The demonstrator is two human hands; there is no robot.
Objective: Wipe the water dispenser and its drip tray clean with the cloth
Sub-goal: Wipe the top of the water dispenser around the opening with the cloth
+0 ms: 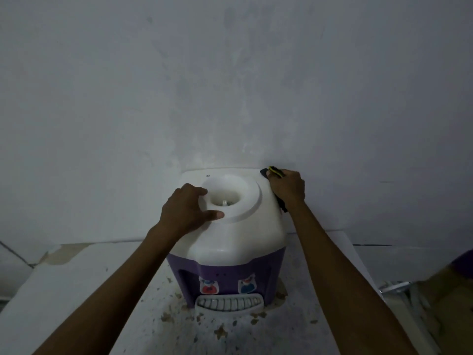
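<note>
Centrally, low in the frame, a white-topped purple water dispenser (230, 242) is seen standing on a stained white counter (76, 290) against a pale wall (230, 73). Left of centre, the left hand (185, 210) is laid on the dispenser's white top, fingers loosely spread and curved against the raised ring of the bottle socket (231, 198), thumb stretched along its front edge. Below, on the purple front, a red tap (208, 288) and a blue tap (247, 286) are visible, with the grey slotted drip tray (229, 303) under them. Right of centre, a dark cloth (266, 173) with a yellow edge is gripped by the right hand (288, 187), fingers curled over it, pressed on the top's back right corner by the wall. Brown flecks are scattered on the counter around the tray.
</note>
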